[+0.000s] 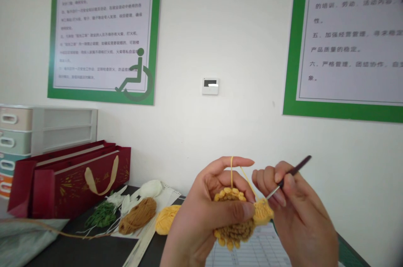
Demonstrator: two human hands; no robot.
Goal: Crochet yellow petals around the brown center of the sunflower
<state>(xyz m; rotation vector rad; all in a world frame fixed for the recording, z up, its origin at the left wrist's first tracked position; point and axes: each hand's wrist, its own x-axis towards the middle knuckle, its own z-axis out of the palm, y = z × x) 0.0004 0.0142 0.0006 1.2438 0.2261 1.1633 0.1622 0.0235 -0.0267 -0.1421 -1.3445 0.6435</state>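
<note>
Between the thumb and fingers of my left hand (217,204) is a round crochet piece (234,233), brown in the middle with a yellow bobbled edge. A yellow petal-like flap (263,211) sticks out on its right side. Yellow yarn (232,172) loops over my raised left index finger and runs down to the work. My right hand (296,204) grips a crochet hook (294,170) with a dark handle and thin metal shaft. The hook's tip meets the top of the yellow flap; the thumb hides part of the brown centre.
Balls of brown yarn (138,215), yellow yarn (166,219), white yarn (151,189) and green yarn (101,214) lie on the dark table (151,250) at left. Behind them stand red gift bags (75,179) and a drawer unit (64,128). Printed paper (248,252) lies beneath my hands.
</note>
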